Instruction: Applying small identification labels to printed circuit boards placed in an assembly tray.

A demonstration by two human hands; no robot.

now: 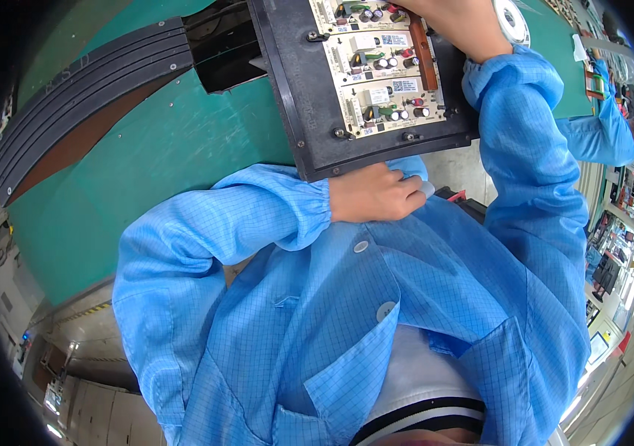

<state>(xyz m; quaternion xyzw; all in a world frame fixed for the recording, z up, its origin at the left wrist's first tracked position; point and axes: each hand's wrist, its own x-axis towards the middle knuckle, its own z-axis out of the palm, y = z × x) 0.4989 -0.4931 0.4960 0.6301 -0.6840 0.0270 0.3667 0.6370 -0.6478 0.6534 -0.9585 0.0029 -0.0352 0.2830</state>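
A black tray-like fixture (318,152) carries several cream circuit boards (365,89) side by side, set with capacitors and other small parts. Along the boards' right side runs a brown bar (422,56). My right hand (465,22) reaches over the fixture's upper right; its fingers run out past the top edge of the picture, so their grip is hidden. Just below the fixture's near edge, my left hand (376,193) is closed in front of my blue coat. A pale cover, possibly a finger cot, shows on one fingertip; whatever those fingers hold, if anything, is hidden.
A green work surface (161,163) spreads to the left, with a long black ridged rail (101,82) across it. Beside the fixture is a dark opening (228,52). A white reel (511,21) lies beyond my right wrist. At right, another person's blue sleeve (603,137) shows.
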